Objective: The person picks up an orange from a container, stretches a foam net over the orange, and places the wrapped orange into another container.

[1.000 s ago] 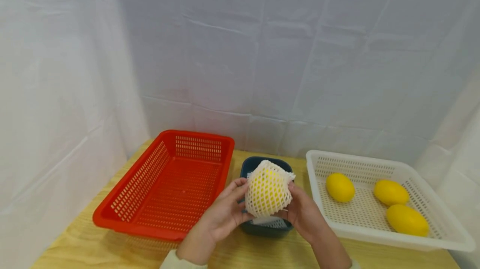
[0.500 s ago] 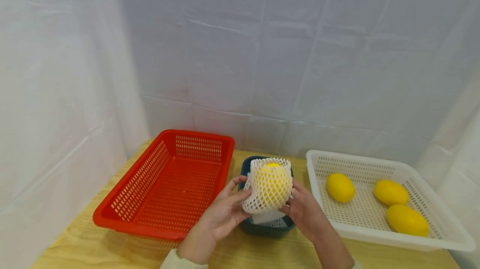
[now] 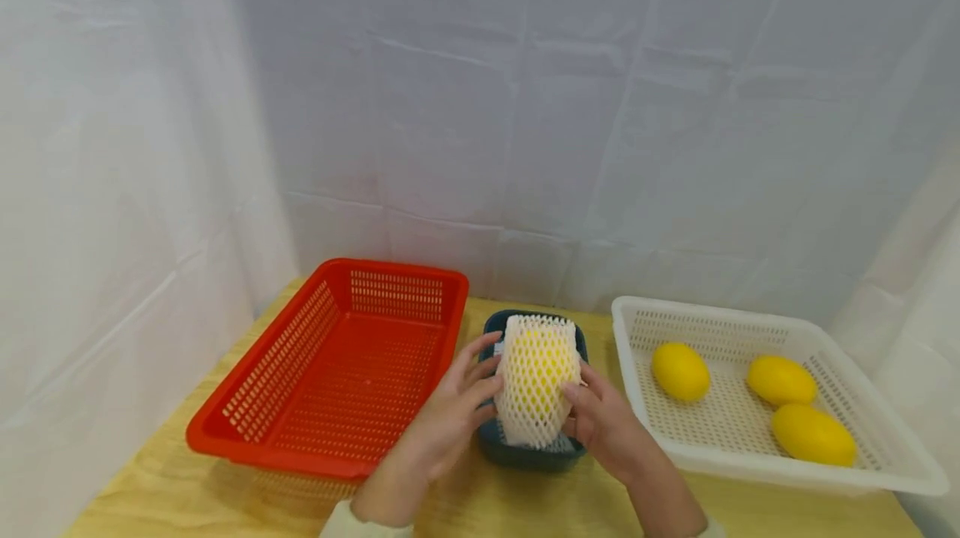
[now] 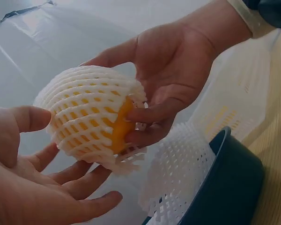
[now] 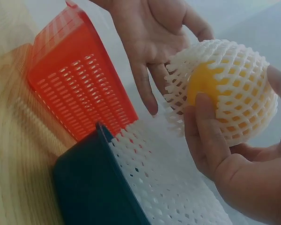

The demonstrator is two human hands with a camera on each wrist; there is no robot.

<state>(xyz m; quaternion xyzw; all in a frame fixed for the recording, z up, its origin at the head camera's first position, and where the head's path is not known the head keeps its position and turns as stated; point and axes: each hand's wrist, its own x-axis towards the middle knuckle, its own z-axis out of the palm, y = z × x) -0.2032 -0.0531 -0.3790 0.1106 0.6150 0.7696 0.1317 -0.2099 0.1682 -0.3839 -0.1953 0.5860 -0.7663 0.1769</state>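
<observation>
Here, netted yellow fruit [image 3: 542, 371] — long axis vertical in head view, right hand [image 3: 604, 423] gripping, left hand [image 3: 453, 401] spread

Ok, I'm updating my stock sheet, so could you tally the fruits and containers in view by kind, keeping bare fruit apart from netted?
Bare yellow fruits: 3
Netted yellow fruit: 1
Red basket: 1
White basket: 1
Dark teal bin: 1
Total: 7

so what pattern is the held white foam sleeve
Diamond mesh; the white foam sleeve shows best from the right wrist.
</observation>
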